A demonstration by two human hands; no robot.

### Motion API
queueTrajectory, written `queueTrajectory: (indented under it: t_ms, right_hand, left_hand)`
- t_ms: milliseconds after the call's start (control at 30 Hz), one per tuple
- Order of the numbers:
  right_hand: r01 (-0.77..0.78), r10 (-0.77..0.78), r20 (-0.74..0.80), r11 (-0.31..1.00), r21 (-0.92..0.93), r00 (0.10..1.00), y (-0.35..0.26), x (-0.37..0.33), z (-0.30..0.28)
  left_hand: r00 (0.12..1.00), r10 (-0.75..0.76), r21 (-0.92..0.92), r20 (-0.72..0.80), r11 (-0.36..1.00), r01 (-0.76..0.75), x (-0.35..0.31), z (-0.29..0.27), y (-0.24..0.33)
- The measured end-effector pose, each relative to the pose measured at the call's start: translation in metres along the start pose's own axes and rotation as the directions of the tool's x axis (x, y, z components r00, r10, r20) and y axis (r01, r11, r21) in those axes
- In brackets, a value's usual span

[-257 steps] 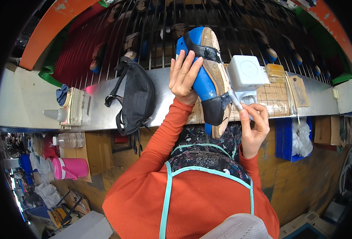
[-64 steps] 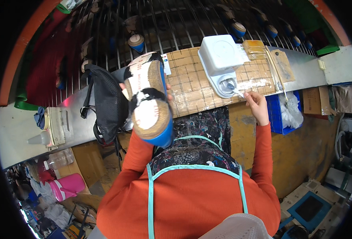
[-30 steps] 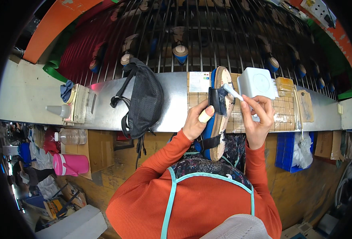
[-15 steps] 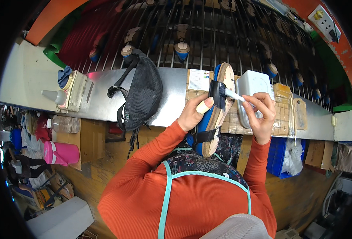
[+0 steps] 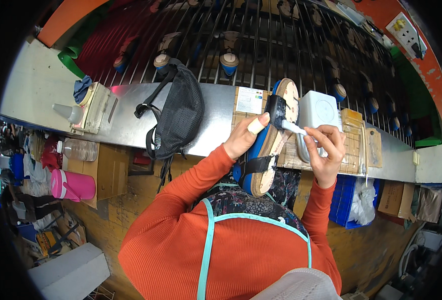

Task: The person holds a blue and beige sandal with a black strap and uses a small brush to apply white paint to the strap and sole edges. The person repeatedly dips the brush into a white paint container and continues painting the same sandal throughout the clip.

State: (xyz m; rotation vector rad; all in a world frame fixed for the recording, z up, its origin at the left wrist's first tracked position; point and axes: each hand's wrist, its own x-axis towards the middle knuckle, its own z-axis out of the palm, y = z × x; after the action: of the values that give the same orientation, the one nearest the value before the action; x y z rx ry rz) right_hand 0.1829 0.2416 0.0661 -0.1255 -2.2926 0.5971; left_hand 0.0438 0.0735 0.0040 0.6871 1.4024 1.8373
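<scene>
My left hand (image 5: 244,136) grips the side of a sandal (image 5: 268,142) that is fitted on a blue shoe last (image 5: 253,159), with its pale sole side facing right. A pale yellowish wrap covers part of the left thumb. Black straps (image 5: 278,107) cross the sandal near its upper end and again near its lower end. In a pinch between thumb and fingers, my right hand (image 5: 327,150) holds a slim white brush (image 5: 294,127). Its tip touches the upper strap, which looks shiny there. The bristles are too small to make out.
A white plastic container (image 5: 321,111) stands right of the sandal on a cardboard-covered board (image 5: 348,155). A black mesh bag (image 5: 176,112) lies left on the metal ledge (image 5: 131,107). Beyond, more sandals on lasts (image 5: 229,60) rest among metal rods. A blue crate (image 5: 342,200) sits lower right.
The view has shifted slightly. The sandal has turned a little in my left hand, and the brush tip has moved slightly lower along the upper strap.
</scene>
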Motion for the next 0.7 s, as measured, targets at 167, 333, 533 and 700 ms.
queueTrajectory:
  t_ms: [167, 333, 533, 700]
  right_hand:
    - [0.041, -0.041, 0.022, 0.999, 0.016, 0.999, -0.005, -0.005, -0.003]
    - [-0.134, 0.149, -0.159, 0.986, 0.101, 0.976, -0.006, 0.001, 0.005]
    - [-0.169, 0.187, -0.067, 0.962, 0.217, 0.98, -0.007, -0.002, 0.001]
    - [-0.251, 0.271, -0.109, 0.953, 0.169, 0.956, -0.018, -0.026, 0.016]
  left_hand:
    - [0.996, -0.066, -0.18, 0.066, 0.981, 0.076, 0.001, 0.006, 0.008]
    - [0.999, 0.023, -0.306, 0.046, 0.952, -0.008, 0.002, 0.018, 0.017]
    - [0.999, -0.017, -0.504, 0.05, 0.863, 0.04, 0.0, 0.021, 0.021]
    - [0.999, -0.004, -0.385, 0.051, 0.923, 0.024, 0.002, 0.008, 0.018]
